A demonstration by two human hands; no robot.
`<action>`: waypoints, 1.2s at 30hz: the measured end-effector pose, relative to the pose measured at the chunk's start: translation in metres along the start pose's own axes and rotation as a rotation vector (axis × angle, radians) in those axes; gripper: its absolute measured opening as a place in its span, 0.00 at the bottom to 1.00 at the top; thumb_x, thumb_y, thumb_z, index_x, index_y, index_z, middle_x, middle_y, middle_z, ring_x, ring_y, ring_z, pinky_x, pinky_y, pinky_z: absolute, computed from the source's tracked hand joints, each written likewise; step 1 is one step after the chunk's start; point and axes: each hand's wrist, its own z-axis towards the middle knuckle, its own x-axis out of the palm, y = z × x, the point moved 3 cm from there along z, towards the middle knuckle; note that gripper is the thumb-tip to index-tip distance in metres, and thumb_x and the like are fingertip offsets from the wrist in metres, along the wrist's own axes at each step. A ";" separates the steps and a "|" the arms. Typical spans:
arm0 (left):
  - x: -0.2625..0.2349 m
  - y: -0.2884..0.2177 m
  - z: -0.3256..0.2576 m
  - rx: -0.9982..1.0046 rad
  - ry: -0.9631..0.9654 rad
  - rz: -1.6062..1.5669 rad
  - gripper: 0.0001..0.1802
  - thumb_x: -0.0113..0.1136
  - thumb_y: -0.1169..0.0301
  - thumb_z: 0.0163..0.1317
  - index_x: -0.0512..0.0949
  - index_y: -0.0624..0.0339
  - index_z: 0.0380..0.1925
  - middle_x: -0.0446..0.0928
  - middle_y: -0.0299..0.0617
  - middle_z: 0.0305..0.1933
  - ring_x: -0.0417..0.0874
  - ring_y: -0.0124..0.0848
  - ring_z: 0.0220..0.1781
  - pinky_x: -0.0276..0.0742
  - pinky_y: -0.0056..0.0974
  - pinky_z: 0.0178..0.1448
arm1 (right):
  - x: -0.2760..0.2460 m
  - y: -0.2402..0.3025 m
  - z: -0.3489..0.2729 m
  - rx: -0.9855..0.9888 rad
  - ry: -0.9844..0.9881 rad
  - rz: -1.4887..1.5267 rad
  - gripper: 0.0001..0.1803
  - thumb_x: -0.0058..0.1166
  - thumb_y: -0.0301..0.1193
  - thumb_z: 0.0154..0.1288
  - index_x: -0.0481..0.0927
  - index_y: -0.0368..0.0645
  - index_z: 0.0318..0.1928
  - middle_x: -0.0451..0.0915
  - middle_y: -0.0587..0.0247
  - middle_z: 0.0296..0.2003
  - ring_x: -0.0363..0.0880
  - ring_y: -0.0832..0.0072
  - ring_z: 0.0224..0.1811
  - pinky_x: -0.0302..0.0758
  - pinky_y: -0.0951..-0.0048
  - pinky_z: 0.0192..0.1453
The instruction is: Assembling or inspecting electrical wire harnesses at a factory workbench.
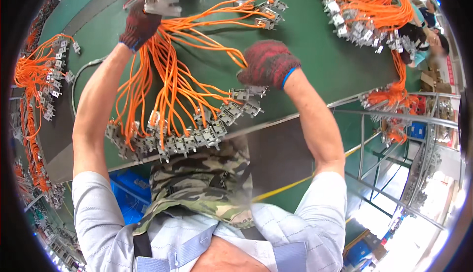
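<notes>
My left hand (139, 25), in a dark red knit glove, grips a thick bundle of orange wires (170, 82) near its top end, where grey metal connectors (162, 3) stick out. The wires hang down toward me and end in a row of grey metal terminal blocks (167, 141) at the front edge of the green table (315, 60). My right hand (268, 63), gloved the same, is closed on a few orange wires of that bundle, just above some of the blocks (244, 102). A few more wires fan out to connectors (263, 11) beyond.
Another pile of orange wire harnesses (369, 6) lies at the table's far right, with a person (428, 40) beside it. More harnesses (42, 80) lie at the left. A metal rail frame (394, 139) stands to my right, and a blue crate (125, 193) sits below the table.
</notes>
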 end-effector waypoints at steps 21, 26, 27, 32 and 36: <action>-0.028 -0.218 -0.087 0.516 0.095 0.135 0.22 0.71 0.62 0.62 0.80 0.57 0.54 0.83 0.48 0.48 0.83 0.51 0.54 0.80 0.54 0.59 | 0.120 -0.016 -0.088 0.162 -0.662 1.108 0.21 0.68 0.27 0.68 0.86 0.41 0.61 0.90 0.57 0.49 0.88 0.74 0.50 0.83 0.70 0.57; 0.053 -0.227 -0.070 0.331 0.468 0.085 0.21 0.64 0.55 0.69 0.81 0.54 0.55 0.84 0.51 0.52 0.84 0.53 0.56 0.79 0.56 0.61 | 0.093 -0.028 -0.081 0.101 -0.550 0.937 0.28 0.72 0.38 0.66 0.83 0.42 0.64 0.90 0.54 0.45 0.88 0.67 0.48 0.82 0.65 0.56; 0.063 -0.224 -0.068 0.247 0.603 0.157 0.21 0.61 0.52 0.72 0.81 0.53 0.55 0.84 0.52 0.52 0.84 0.53 0.55 0.79 0.56 0.61 | 0.087 -0.037 -0.083 0.190 -0.653 0.914 0.34 0.74 0.41 0.63 0.79 0.43 0.67 0.89 0.50 0.49 0.88 0.62 0.52 0.82 0.63 0.59; 0.080 -0.224 -0.067 0.248 0.730 0.218 0.20 0.61 0.52 0.72 0.83 0.53 0.53 0.85 0.51 0.45 0.85 0.54 0.51 0.79 0.57 0.58 | 0.047 -0.059 -0.063 0.102 -0.937 0.258 0.56 0.78 0.46 0.52 0.61 0.43 0.78 0.67 0.41 0.74 0.65 0.44 0.76 0.68 0.51 0.78; 0.076 -0.226 -0.058 0.267 0.356 0.089 0.18 0.68 0.62 0.64 0.81 0.55 0.51 0.83 0.51 0.46 0.84 0.53 0.50 0.80 0.55 0.55 | 0.057 -0.062 -0.020 0.078 -0.885 0.095 0.56 0.74 0.47 0.52 0.61 0.39 0.77 0.62 0.41 0.76 0.63 0.44 0.77 0.62 0.49 0.81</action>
